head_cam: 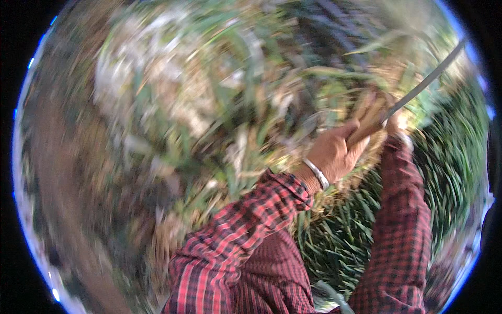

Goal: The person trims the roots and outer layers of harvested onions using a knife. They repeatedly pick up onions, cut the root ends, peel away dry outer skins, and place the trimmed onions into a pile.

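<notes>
My left hand (pixel 335 151), with a pale metal bracelet at the wrist, is right of the picture's middle, its thumb and fingers bent against a brown, blurred mass. Just to its right, my right hand (pixel 394 121) is partly hidden and blurred, close around the lower end of a long, thin grey blade-like strip (pixel 427 80). The strip slants up and right from the hands; whether it is a tool's blade cannot be told. Green and dry, straw-coloured leaves (pixel 325 104) surround both hands. What my left fingers grip is unclear.
Dense green grass-like plants (pixel 451 157) grow at the right and below the hands (pixel 341 235). Blurred pale and green foliage (pixel 176 86) fills the middle and upper left. A strip of brown ground (pixel 55 157) runs down the left side.
</notes>
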The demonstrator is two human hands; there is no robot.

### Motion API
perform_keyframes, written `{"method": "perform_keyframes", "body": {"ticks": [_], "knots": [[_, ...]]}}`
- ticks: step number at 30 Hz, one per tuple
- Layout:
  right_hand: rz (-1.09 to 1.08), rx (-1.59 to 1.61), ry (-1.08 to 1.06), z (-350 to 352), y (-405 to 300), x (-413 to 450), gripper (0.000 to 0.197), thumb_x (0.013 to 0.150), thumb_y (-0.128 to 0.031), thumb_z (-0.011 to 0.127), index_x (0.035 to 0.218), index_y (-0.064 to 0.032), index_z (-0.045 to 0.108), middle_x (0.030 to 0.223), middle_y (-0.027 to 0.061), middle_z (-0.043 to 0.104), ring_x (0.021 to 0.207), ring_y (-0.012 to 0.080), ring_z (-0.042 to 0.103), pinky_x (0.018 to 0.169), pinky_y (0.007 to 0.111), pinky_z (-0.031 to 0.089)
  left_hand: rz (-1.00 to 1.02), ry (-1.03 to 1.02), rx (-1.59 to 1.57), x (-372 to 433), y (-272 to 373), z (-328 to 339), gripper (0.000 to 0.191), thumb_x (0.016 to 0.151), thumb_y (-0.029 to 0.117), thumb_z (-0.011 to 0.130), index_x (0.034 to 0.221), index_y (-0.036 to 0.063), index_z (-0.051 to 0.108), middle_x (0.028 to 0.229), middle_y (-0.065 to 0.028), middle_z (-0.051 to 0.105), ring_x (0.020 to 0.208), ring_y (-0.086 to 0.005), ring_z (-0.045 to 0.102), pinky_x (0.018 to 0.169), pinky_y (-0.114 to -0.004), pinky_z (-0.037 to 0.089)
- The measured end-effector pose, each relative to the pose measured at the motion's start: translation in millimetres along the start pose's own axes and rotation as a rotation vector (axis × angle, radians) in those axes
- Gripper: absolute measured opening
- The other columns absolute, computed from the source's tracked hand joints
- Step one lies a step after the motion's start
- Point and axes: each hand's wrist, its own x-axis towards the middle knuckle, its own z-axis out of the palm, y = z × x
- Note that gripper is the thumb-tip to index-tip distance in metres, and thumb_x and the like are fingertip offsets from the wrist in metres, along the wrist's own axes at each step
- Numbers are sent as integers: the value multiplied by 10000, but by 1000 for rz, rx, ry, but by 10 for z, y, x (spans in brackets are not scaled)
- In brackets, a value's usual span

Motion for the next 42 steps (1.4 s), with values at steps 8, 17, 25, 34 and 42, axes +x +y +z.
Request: {"method": "perform_keyframes", "body": {"ticks": [8,17,25,34,42], "knots": [[445,167,-655,2380,1117,-2100,195,884,-189,559,960,-11,577,832,36,585,691,122,522,582,258,453,-932,684,154,-3967,-1553,-1259,546,892,156,470,1408,144,294,1233,-188,520,694,-234,622,679,-337,530],[283,-111,-1581,5493,270,-6216,370,869,-243,588,1151,-3,565,693,15,574,604,119,511,582,275,438,-1494,1801,-17,-8705,-1802,-2083,516,891,211,532,1358,74,358,976,-140,625,738,-210,618,600,-278,517],[-397,-297,-1709,7777,317,-8700,237,857,-138,517,1079,-71,568,942,59,586,896,181,548,725,324,458,-1509,1887,201,-11673,-2598,-2889,547,857,189,555,1344,8,381,1232,-124,515,1017,-227,531,904,-325,408],[673,-213,-1384,7095,257,-9205,391,889,-143,517,1259,-58,423,1057,132,518,859,213,502,764,354,447,-1717,1822,278,-12383,-2696,-3945,508,836,315,549,1247,20,501,1212,-189,540,1070,-346,519,886,-431,396],[-621,-636,-1792,4733,-578,-8463,359,874,-64,521,1216,21,449,899,112,472,849,263,482,813,400,414,-1603,1758,589,-13045,-2738,-4113,495,806,369,594,1106,-23,563,1037,-213,614,944,-372,574,806,-426,433]]}}
